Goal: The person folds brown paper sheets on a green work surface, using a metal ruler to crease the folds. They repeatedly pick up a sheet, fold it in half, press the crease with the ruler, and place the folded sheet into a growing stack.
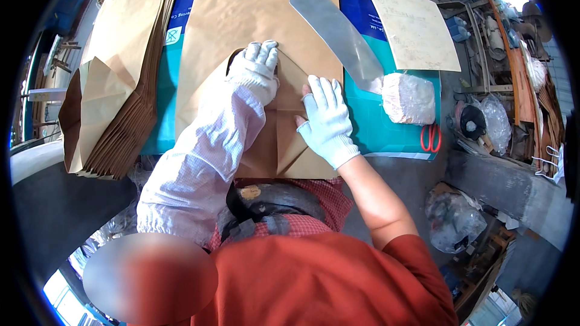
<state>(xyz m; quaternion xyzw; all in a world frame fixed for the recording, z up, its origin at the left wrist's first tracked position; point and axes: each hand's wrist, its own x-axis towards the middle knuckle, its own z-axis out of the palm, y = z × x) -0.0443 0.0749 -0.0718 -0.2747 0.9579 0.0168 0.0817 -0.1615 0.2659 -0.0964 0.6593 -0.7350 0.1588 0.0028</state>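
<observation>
I see both hands in white knit gloves working a brown paper bag [260, 30] that lies flat at the centre of the frame, running from the top edge down toward the lower middle. The paper is plain kraft brown, matte, lightly creased along its length. Its near end is folded: diagonal creases meet in a pointed flap, with a darker, shaded triangular pocket between the two hands and a straight vertical fold below it.

The left hand [257, 69] lies on the upper part of the folded end, fingers together and curled slightly down, pressing the paper at the tip of the flap. Its forearm wears a white mesh sleeve. The right hand [326, 122] lies flat just to the right of it, fingers extended and close together, palm pressing the right side of the fold; the forearm is bare. Neither hand pinches anything that I can make out; both press on the paper.

The bag rests on a surface [386, 136] covered in teal and blue printed sheeting. At the left of the frame sits a stack of folded brown bags [115, 102], fanned at its edges. To the upper right of the hands lies a long grey metal blade [338, 33], angled, its lower end touching a white plastic-wrapped bundle [409, 98]. Above that lies a pale cardboard sheet [417, 27]. Red-handled scissors [430, 137] lie at the right edge of the surface.
</observation>
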